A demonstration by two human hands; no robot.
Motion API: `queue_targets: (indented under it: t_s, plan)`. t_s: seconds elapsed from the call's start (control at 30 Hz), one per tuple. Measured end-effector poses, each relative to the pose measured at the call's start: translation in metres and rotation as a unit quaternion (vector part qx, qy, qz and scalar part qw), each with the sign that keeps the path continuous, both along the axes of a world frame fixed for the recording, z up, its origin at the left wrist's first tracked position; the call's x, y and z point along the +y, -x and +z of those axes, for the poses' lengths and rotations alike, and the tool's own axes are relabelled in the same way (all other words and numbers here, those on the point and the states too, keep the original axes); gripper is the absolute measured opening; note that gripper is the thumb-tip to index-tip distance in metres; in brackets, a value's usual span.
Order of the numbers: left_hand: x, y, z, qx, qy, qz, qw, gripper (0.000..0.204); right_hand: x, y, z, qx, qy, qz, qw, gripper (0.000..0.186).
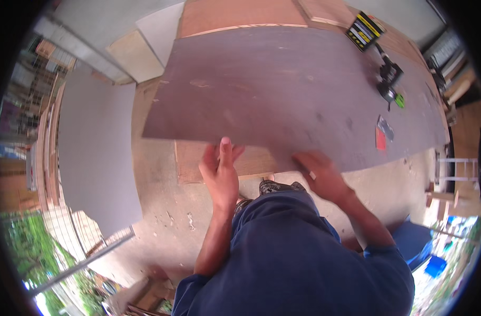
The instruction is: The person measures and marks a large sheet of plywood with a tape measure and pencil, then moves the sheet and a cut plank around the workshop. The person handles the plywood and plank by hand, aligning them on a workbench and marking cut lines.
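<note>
Left hand point(220, 171) and right hand point(320, 174), fingers spread, touch the dark plywood sheet's point(298, 89) near edge, clamping nothing.

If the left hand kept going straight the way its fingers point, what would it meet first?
The left hand points up-picture at the near edge of the big dark plywood sheet; its fingertips already seem to touch that edge, though depth is unclear.

A matt, scuffed brown wooden board point(293, 89) is seen above a rough, dusty concrete floor point(161, 221).
</note>
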State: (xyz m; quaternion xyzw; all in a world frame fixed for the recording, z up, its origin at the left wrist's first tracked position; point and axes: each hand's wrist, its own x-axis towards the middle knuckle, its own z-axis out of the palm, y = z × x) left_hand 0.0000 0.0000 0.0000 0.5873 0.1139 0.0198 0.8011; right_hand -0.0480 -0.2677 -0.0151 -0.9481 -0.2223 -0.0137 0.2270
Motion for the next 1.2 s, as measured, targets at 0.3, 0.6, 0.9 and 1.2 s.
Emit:
queue_targets:
  t_s: [0.3,0.6,0.9,1.2]
  plan:
    - [-0.043,-0.079,0.084,-0.3,-0.185,-0.163,0.921,0.048,-0.092,-0.07,0.112,-0.248,-0.069,-0.314,0.914,0.029]
    - [0.016,-0.02,-0.072,-0.065,-0.42,-0.462,0.778,0.047,-0.219,-0.158,0.182,-0.32,-0.145,-0.406,0.844,0.032]
    - [0.085,0.052,-0.152,0.025,-0.297,-0.379,0.876,0.045,-0.319,-0.241,0.196,-0.247,-0.202,-0.451,0.833,0.032]
    - [0.149,0.111,-0.182,0.097,-0.264,-0.166,0.945,0.054,-0.368,-0.312,0.239,-0.205,-0.091,-0.544,0.808,0.053]
